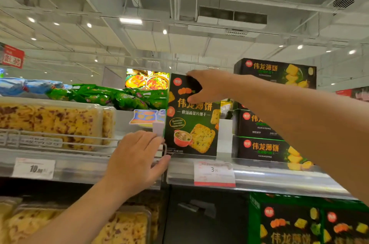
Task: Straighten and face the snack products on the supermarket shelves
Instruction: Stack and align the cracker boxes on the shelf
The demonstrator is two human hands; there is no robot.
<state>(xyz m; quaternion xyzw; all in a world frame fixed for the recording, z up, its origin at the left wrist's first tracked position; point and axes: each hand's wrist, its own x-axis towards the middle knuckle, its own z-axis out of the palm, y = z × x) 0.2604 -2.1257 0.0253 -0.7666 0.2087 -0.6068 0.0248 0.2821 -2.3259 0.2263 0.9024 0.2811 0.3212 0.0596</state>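
Head view: right hand grips upright cracker box top; left hand rests open on shelf edge at 7 o'clock. Box may topple forward if tugged.

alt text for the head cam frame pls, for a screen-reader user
A person's right hand grips the top of an upright dark biscuit box on a supermarket shelf, while the left hand rests on the shelf edge beside the box's lower left corner. Stacked boxes of the same brand sit to the right, clear trays of yellow pastry to the left.
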